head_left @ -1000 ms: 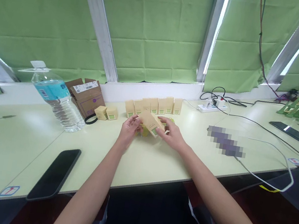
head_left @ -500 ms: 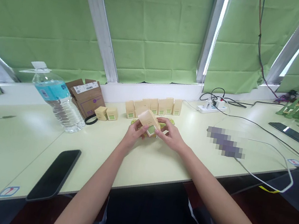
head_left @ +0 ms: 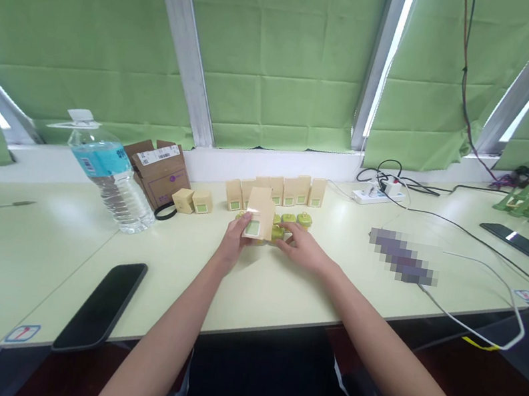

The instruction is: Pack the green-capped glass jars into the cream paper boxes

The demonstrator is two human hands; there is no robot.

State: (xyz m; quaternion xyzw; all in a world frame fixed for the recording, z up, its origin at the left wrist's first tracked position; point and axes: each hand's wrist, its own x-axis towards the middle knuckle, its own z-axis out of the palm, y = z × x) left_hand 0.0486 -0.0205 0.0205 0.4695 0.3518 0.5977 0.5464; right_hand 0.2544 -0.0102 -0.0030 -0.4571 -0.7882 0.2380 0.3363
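My left hand (head_left: 233,241) is closed around a small tan cardboard box (head_left: 263,208) with a green-and-white square on its front. The box is held above the table, tilted. Just right of it, my right hand (head_left: 304,248) has its thumb and fingers around a small green lidded jar (head_left: 277,233), partly hidden by the fingers. Other green jars (head_left: 304,219) stand behind that hand, and the held box covers part of the group. A row of similar tan boxes (head_left: 290,191) stands upright behind the jars.
Two more small boxes (head_left: 201,202), a black ring of tape (head_left: 165,212), a brown carton (head_left: 161,174) and a large water bottle (head_left: 115,180) are at left. A phone (head_left: 101,306) lies near the front edge. A power strip (head_left: 377,196) with cables sits back right.
My right hand has let go of the tan box and moved to a green jar. My left hand keeps the box, now turned more upright. The view has shifted slightly.
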